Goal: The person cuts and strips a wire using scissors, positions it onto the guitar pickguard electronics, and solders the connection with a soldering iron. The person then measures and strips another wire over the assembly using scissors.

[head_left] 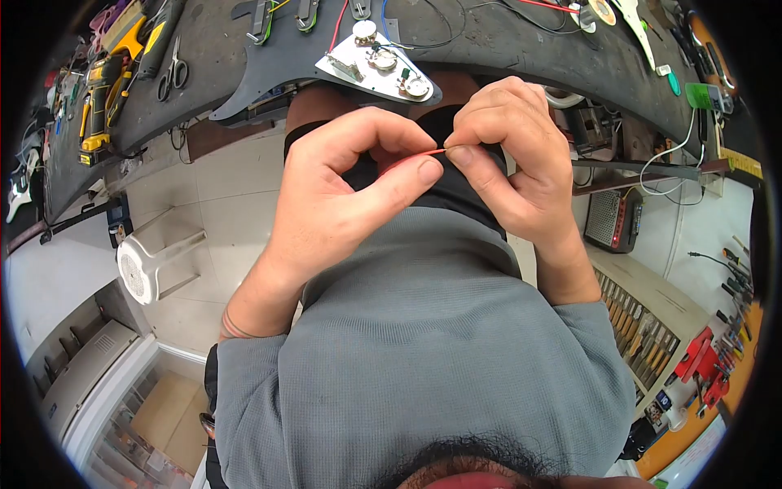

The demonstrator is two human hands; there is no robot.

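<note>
Between my two hands runs a thin red wire [428,152], held in front of my lap. My left hand [346,183] pinches it between thumb and forefinger, and part of the wire shows behind the thumb. The fingertips of my right hand [515,155] are closed on the wire's end, where the tip is hidden. Just beyond my hands a dark guitar pickguard [273,79] lies at the bench edge. On it are a shiny metal plate [346,53], several round potentiometers [383,59] and a switch [349,70].
Scissors [173,75] and a yellow-black tool [102,106] lie on the dark workbench [220,49] to the left. Loose wires and a solder spool [603,11] are at the back right. A white stool [138,269] stands below left, a speaker-like box [612,220] at right.
</note>
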